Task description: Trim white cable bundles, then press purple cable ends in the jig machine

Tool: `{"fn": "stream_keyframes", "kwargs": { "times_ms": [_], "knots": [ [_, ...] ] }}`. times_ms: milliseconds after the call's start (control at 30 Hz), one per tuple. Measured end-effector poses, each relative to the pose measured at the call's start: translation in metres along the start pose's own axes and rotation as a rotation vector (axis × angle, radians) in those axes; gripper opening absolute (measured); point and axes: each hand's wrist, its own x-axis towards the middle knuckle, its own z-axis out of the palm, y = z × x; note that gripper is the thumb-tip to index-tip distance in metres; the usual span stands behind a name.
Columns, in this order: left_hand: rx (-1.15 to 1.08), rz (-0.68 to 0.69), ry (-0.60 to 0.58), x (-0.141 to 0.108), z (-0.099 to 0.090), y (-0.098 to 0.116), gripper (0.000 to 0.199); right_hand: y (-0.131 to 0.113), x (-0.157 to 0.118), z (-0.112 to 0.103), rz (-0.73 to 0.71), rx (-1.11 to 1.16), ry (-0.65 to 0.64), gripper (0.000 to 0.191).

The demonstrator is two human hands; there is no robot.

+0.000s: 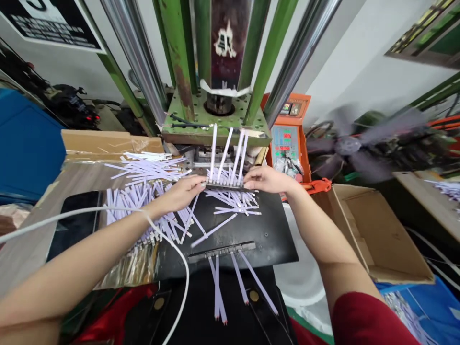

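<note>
My left hand (186,191) pinches the left end of a slotted metal mould bar (226,186). The right end of that bar is between the thumb and fingers of my right hand (264,179). Several pale lilac cable pieces (223,155) rise from its slots, leaning at slightly different angles. Nearer my body, a second slotted bar (223,250) lies on the black plate (276,235), with several cable pieces hanging from it toward my apron. Loose cables (237,203) are strewn under and around the held bar. A larger cable heap (134,201) lies beside my left forearm.
A green press (215,136) stands just beyond my hands. Right of it is an orange control box (287,139) with lit digits, then a fan (347,143). An open cardboard box (381,235) sits at the right. A white cord (151,220) crosses my left forearm.
</note>
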Motion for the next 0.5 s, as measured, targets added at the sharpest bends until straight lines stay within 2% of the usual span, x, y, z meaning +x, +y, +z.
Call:
{"fn": "stream_keyframes", "kwargs": {
  "times_ms": [67, 167, 233, 333, 500],
  "knots": [
    [-0.117, -0.049, -0.083, -0.020, 0.019, 0.019, 0.043, -0.013, -0.008, 0.001, -0.017, 0.203, -0.018, 0.049],
    [-0.231, -0.102, -0.173, -0.036, 0.045, 0.041, 0.044, -0.032, -0.006, 0.014, -0.048, 0.321, 0.025, 0.065],
    [-0.259, -0.124, -0.212, -0.041, 0.056, 0.050, 0.043, -0.045, -0.005, 0.026, -0.080, 0.295, 0.075, 0.067],
    [-0.251, -0.119, -0.236, -0.046, 0.066, 0.056, 0.041, -0.063, -0.012, 0.040, -0.087, 0.135, 0.200, 0.065],
    [-0.197, -0.088, -0.225, -0.052, 0.073, 0.058, 0.037, -0.073, -0.031, 0.054, -0.067, -0.035, 0.300, 0.058]
  ]
}}
